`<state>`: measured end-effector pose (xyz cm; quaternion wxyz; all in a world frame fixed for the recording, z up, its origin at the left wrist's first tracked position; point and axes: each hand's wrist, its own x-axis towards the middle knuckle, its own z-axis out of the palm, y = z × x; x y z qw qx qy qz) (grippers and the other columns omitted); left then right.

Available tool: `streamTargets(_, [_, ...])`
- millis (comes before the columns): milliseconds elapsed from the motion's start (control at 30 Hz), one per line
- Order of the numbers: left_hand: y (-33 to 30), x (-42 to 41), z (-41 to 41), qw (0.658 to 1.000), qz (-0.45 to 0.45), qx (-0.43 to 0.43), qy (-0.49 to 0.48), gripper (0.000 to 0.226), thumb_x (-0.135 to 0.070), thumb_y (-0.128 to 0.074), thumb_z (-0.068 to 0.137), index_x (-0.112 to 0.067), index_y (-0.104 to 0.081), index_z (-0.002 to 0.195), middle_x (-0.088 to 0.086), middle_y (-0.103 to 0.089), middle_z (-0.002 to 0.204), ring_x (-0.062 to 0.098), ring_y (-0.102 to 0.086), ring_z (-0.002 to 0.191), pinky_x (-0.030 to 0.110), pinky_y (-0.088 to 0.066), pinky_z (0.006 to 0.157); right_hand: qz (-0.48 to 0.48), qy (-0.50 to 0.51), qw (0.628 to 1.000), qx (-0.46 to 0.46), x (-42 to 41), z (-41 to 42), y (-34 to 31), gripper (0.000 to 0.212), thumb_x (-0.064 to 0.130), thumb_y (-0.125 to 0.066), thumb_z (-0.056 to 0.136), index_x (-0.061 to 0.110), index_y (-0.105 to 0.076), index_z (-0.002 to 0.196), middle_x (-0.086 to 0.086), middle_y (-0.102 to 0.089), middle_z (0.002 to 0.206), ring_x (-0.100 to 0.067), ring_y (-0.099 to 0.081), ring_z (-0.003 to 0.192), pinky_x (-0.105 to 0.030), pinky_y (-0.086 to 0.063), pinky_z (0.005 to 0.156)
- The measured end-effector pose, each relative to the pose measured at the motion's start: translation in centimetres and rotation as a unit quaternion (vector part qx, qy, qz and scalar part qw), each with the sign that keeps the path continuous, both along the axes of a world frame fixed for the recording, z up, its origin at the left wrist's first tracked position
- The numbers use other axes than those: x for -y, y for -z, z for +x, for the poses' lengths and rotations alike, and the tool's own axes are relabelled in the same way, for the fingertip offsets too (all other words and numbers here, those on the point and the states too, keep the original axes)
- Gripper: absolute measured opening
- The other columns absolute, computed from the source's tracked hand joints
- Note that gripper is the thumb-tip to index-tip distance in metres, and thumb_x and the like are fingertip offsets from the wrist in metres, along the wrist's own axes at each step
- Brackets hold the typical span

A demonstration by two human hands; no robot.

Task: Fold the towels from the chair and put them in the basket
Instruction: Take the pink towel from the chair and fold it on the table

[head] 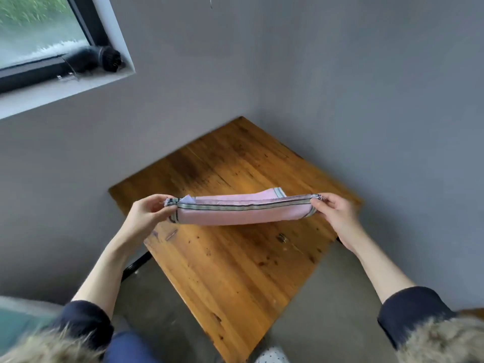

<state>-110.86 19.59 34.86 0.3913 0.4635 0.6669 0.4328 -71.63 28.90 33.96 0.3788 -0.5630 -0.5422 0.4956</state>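
Note:
A pink towel [241, 214] with striped green and dark borders is stretched out flat above the wooden table [235, 271]. It is folded into a long narrow band. My left hand [148, 214] pinches its left end and my right hand [334, 209] pinches its right end. The towel hangs in the air between them, a far layer peeking up behind the near edge. Neither the chair nor the basket is in view.
The table stands in a corner of grey walls [340, 87]. A window [39, 30] with a dark object on its sill [104, 58] is at the upper left. Grey floor [327, 297] lies around the table. A blurred pale-green thing [18, 326] sits at the lower left.

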Motion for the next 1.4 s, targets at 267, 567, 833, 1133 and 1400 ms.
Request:
streamTargets(267, [9.8, 7.2, 2.2, 0.977, -0.2, 0.072, 0.015, 0.011, -0.002, -0.068, 0.081, -0.003, -0.067, 0.091, 0.01, -0.069, 0.081, 0.011, -0.064, 0.068, 0.021, -0.056, 0.061, -0.133, -0.028, 0.984, 0.112, 6.2, 2.0, 8.5, 0.008, 0.013, -0.061, 0.089, 0.011, -0.068, 0.09, -0.009, -0.071, 0.093, -0.019, -0.063, 0.082, -0.035, -0.048, 0.077])
streamTargets(567, [11.9, 5.3, 2.3, 0.987, -0.161, 0.02, -0.018, 0.004, -0.012, -0.062, 0.088, -0.011, -0.063, 0.091, 0.004, -0.069, 0.082, 0.006, -0.065, 0.066, 0.021, -0.055, 0.055, -0.122, 0.013, 0.985, 0.121, 3.8, -0.1, 10.9, 0.013, 0.022, -0.057, 0.091, 0.029, -0.063, 0.082, 0.01, -0.067, 0.084, -0.008, -0.061, 0.08, -0.018, -0.045, 0.067])
streamTargets(833, [14.6, -0.7, 2.2, 0.988, -0.14, -0.032, -0.054, 0.018, -0.015, -0.057, 0.091, -0.002, -0.057, 0.105, 0.01, -0.065, 0.089, 0.017, -0.063, 0.072, 0.023, -0.056, 0.051, -0.104, 0.03, 0.982, 0.152, -1.4, -1.8, 14.7, 0.011, 0.029, -0.053, 0.093, 0.026, -0.057, 0.083, 0.011, -0.061, 0.077, -0.006, -0.056, 0.069, -0.018, -0.041, 0.058])
streamTargets(1133, [18.1, -2.9, 1.6, 0.982, -0.163, -0.066, -0.076, 0.017, -0.027, -0.052, 0.093, -0.011, -0.057, 0.097, 0.006, -0.065, 0.087, 0.016, -0.063, 0.074, 0.029, -0.056, 0.055, -0.08, 0.002, 0.974, 0.212, -4.0, -2.6, 18.4, 0.013, 0.025, -0.046, 0.096, 0.013, -0.052, 0.093, 0.008, -0.05, 0.074, -0.004, -0.045, 0.065, -0.02, -0.033, 0.055])
streamTargets(1400, [21.5, -3.9, 2.4, 0.961, -0.159, -0.186, -0.13, 0.025, -0.029, -0.049, 0.094, -0.011, -0.056, 0.11, 0.007, -0.06, 0.099, 0.021, -0.055, 0.091, 0.032, -0.04, 0.076, -0.065, -0.003, 0.956, 0.285, -4.9, -3.9, 20.5, 0.014, 0.027, -0.042, 0.097, 0.017, -0.048, 0.089, 0.001, -0.052, 0.08, -0.022, -0.044, 0.08, -0.029, -0.017, 0.055])
